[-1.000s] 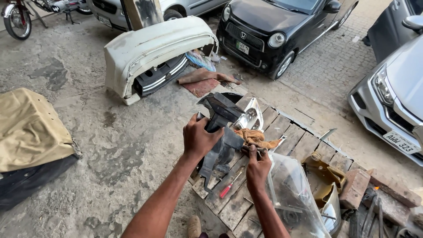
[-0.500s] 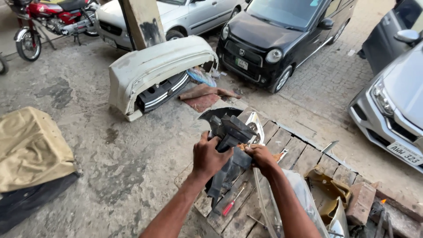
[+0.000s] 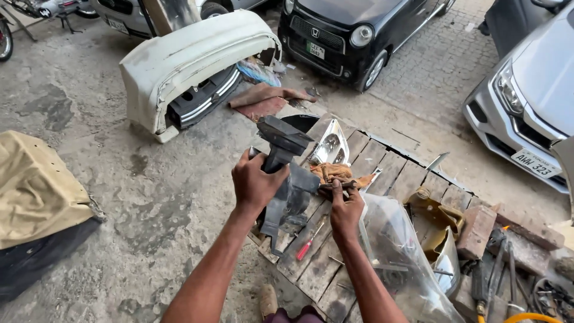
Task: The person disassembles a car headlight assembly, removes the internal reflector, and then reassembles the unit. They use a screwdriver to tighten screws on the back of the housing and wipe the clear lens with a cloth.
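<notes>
The left hand point(image 3: 256, 182) is clenched around a black plastic car part point(image 3: 286, 179), holding it upright over a wooden pallet point(image 3: 382, 179). The right hand point(image 3: 345, 210) pinches the part's lower edge, beside an orange rag point(image 3: 335, 172) and a headlight point(image 3: 330, 146).

Stained concrete floor point(image 3: 149, 197); parked cars point(image 3: 353, 30); daylight

Open-air car repair yard, detached bumper point(image 3: 191, 60), parked cars point(image 3: 359, 30)
</notes>
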